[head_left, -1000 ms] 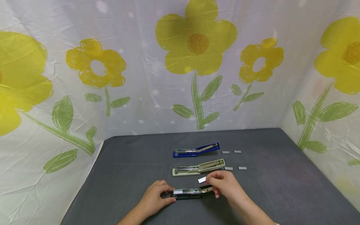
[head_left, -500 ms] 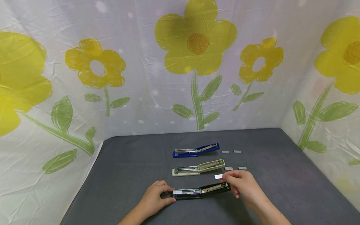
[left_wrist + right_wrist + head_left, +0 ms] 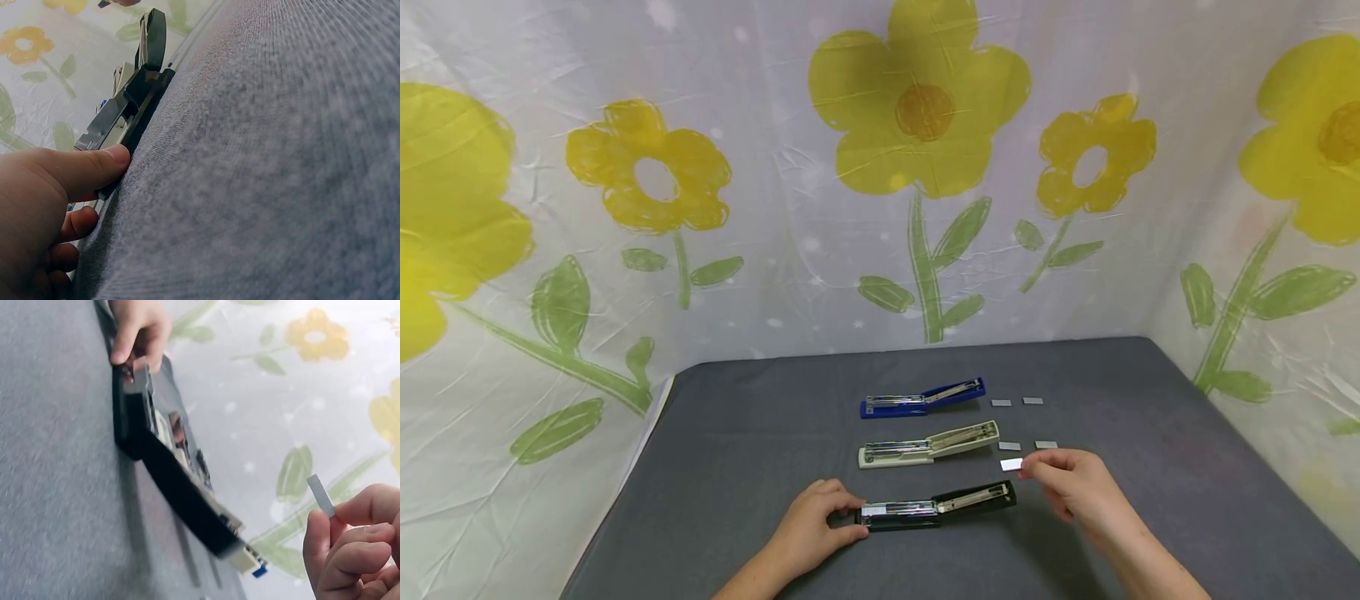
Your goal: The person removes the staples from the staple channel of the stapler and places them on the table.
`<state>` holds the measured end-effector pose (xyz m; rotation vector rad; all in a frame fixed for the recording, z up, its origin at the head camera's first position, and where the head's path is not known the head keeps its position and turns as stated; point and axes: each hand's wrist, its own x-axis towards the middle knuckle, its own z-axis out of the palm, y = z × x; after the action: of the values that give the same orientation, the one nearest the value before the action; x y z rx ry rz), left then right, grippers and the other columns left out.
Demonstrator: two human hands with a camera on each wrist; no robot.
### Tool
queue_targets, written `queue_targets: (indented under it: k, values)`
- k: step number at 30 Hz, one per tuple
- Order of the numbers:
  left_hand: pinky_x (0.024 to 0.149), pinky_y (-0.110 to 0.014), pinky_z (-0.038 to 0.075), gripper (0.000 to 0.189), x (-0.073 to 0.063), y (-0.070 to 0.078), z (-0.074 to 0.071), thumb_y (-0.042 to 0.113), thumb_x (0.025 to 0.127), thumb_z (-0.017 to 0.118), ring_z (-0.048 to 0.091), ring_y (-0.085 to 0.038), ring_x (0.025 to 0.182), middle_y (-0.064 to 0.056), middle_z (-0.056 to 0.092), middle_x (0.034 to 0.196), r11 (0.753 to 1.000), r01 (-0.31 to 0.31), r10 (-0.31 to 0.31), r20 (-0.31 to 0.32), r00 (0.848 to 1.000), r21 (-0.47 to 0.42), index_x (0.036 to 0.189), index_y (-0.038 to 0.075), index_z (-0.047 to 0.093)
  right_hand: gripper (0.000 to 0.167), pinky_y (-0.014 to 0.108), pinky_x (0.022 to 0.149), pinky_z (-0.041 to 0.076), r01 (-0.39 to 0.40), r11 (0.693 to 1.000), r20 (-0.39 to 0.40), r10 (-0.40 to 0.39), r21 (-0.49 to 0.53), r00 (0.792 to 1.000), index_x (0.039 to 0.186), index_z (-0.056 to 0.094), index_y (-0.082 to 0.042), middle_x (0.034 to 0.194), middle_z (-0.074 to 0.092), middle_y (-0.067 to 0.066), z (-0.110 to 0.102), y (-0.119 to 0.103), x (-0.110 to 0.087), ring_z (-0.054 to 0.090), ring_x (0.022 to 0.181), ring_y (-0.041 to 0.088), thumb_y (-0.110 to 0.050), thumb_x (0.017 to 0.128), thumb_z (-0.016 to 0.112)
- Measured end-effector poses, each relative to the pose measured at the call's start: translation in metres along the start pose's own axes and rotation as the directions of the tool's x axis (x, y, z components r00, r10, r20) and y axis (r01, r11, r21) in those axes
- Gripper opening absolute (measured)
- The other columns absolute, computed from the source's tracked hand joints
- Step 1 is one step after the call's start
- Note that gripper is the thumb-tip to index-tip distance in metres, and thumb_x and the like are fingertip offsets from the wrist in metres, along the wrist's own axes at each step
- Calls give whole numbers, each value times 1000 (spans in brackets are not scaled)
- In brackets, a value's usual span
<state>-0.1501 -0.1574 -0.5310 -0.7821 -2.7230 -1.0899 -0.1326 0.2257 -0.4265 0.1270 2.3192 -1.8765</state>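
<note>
My left hand (image 3: 814, 521) holds the front end of a black stapler (image 3: 973, 500), which lies on the table with its top swung back. The thumb (image 3: 115, 156) presses the near side of its base in the left wrist view. A strip of staples (image 3: 874, 510) shows in the left end of its channel. Right of the stapler, my right hand (image 3: 1075, 483) pinches another staple strip (image 3: 320, 495) by one end between thumb and forefinger, raised above the table. Behind are a pale green stapler (image 3: 895, 454) and a blue stapler (image 3: 895, 407), both opened the same way.
Two staple strips (image 3: 1009, 446) lie right of the green stapler, and two more strips (image 3: 1001, 403) right of the blue one. A dark grey cloth (image 3: 760, 425) covers the table. Flower-printed curtains (image 3: 775, 250) stand behind and at both sides.
My right hand has moved to the right with the pinched staple strip, away from the black stapler, whose raised top now shows in full. The left hand has kept its hold.
</note>
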Motion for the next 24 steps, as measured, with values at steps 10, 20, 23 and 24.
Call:
queue_targets:
  k: [10,20,23,24]
  values:
    - [71,-26,44,30,0,1,-1,40,82,86,47,-2,80,20,55,85,1000,22,-22,14,1000,-1,105,23,81,18,22,45,29,-59,997,-57,55,-55,997,98,73,6,53,40,-4,-12,16,-1,30,45,7,-10,94,69]
    - [71,-26,45,30,0,0,-1,42,82,86,47,-2,79,19,56,85,1000,14,-14,13,1000,4,105,23,81,19,23,44,31,-120,988,-88,112,-94,990,98,74,8,58,50,-4,-17,47,3,32,44,6,-10,93,70]
    - [70,-26,44,32,1,1,-1,44,82,85,46,-2,78,19,55,85,1000,29,-29,29,999,1,106,22,81,17,23,44,32,-139,982,-99,127,-130,987,95,76,6,59,52,-3,-13,56,4,33,45,7,-10,93,71]
    - [70,-26,44,32,1,1,-1,44,83,85,46,-2,78,20,55,85,999,33,-33,33,999,1,107,22,81,16,23,43,32,-148,980,-107,134,-136,985,93,76,5,56,49,-3,-12,58,4,33,45,8,-10,92,72]
